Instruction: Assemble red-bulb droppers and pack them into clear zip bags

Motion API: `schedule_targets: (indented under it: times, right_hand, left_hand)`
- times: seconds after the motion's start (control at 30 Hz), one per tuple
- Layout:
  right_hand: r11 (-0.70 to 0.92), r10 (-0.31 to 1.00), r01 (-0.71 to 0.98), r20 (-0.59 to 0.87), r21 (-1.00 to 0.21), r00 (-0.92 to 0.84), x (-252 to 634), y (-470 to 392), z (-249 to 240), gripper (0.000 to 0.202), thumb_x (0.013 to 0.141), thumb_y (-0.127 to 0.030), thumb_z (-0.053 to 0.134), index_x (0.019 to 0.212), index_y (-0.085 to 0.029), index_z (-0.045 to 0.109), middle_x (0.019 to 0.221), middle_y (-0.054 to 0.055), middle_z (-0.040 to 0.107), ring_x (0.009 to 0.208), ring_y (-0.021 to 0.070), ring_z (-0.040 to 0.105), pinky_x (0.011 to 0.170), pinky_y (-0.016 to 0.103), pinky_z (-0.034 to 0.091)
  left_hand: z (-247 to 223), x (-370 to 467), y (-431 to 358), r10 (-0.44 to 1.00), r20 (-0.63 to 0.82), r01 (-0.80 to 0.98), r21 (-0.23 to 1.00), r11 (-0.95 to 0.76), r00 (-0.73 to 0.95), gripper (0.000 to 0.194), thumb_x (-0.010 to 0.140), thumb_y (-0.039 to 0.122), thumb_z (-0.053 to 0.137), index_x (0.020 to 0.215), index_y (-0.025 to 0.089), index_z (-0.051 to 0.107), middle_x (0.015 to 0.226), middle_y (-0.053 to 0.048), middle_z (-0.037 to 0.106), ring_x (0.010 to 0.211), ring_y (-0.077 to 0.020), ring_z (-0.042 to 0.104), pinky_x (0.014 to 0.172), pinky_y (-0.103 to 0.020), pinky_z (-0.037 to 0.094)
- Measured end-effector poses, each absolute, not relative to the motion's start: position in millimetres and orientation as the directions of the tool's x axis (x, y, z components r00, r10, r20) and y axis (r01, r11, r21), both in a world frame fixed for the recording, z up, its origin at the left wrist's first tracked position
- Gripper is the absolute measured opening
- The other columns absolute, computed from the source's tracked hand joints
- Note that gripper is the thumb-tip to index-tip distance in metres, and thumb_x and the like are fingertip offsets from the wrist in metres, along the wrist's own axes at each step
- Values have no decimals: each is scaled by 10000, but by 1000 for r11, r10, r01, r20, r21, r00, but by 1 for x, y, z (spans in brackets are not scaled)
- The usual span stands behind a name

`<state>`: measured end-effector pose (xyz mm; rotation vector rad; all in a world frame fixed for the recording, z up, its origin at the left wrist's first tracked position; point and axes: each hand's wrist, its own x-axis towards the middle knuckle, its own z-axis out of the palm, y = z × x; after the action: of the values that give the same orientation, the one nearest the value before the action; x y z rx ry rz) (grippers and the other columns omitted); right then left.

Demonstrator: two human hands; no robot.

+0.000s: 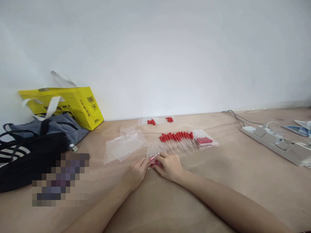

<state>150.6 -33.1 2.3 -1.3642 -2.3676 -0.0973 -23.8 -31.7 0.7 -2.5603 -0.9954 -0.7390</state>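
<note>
A clear zip bag (154,149) with red-ended thin sticks inside lies on the table between my hands. My left hand (138,171) pinches its near left corner. My right hand (170,166) has its fingers bent over the bag's near right edge, partly hiding the red ends. Just beyond my right hand is a row of thin sticks with red ends (178,137), laid side by side. To their right is another clear bag (206,134) with several red ends showing inside. Flat, transparent bags (125,147) overlap to the left of the row.
Small red pieces (151,122) lie on clear plastic near the wall, in two groups. A yellow bag (82,108), a striped bag (60,127) and a black bag (43,155) crowd the left side. On the right sits a white power strip (274,142) with plugs and cables.
</note>
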Motion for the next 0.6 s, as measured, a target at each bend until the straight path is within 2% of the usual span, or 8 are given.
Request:
schedule_targets:
  times: [0.07, 0.23, 0.33, 0.43, 0.5, 0.6]
  right_hand:
    - [512, 813, 850, 389, -125, -432, 145, -31, 2, 218, 778, -396, 487, 783, -207, 597, 781, 23, 610, 664, 147, 569, 542, 247, 313]
    - [525, 786, 845, 436, -98, -438, 136, -28, 0, 181, 792, -320, 485, 738, -190, 599, 725, 23, 609, 660, 145, 566, 545, 250, 307]
    - [575, 767, 805, 436, -144, -470, 147, -29, -1, 235, 780, -410, 506, 815, -197, 598, 775, 19, 603, 649, 128, 557, 514, 230, 303]
    - [647, 729, 734, 448, -206, -517, 170, -32, -1, 362, 721, -513, 547, 933, -221, 579, 853, 17, 586, 667, 117, 553, 505, 210, 318]
    - [682, 703, 695, 466, -227, -537, 189, -33, -2, 374, 717, -500, 559, 969, -224, 570, 874, 19, 579, 672, 108, 552, 526, 206, 341]
    - [732, 640, 658, 512, -179, -573, 210, -33, -3, 313, 749, -428, 547, 984, -221, 565, 886, 21, 587, 697, 105, 555, 551, 208, 356]
  left_hand:
    - [1, -24, -33, 551, 554, 691, -62, -720, 624, 347, 916, 226, 222, 734, 156, 508, 642, -27, 546, 538, -127, 530, 490, -221, 400]
    - [-3, -25, -32, 590, 544, 691, 26, -722, 596, 346, 915, 238, 226, 771, 154, 529, 659, -30, 562, 570, -128, 556, 514, -219, 428]
    - [0, -27, -33, 629, 524, 678, 127, -724, 574, 299, 901, 230, 271, 773, 159, 531, 686, -25, 572, 607, -127, 568, 548, -223, 454]
    - [7, -32, -36, 642, 502, 655, 182, -733, 579, 168, 855, 266, 401, 829, 166, 533, 764, -28, 588, 682, -138, 577, 603, -246, 481]
    - [12, -38, -36, 598, 509, 620, 151, -770, 620, 176, 809, 302, 487, 909, 164, 532, 861, -50, 592, 774, -159, 579, 660, -272, 495]
    - [17, -49, -31, 436, 544, 520, -2, -854, 717, 206, 810, 285, 498, 966, 157, 536, 923, -72, 594, 851, -172, 575, 716, -286, 500]
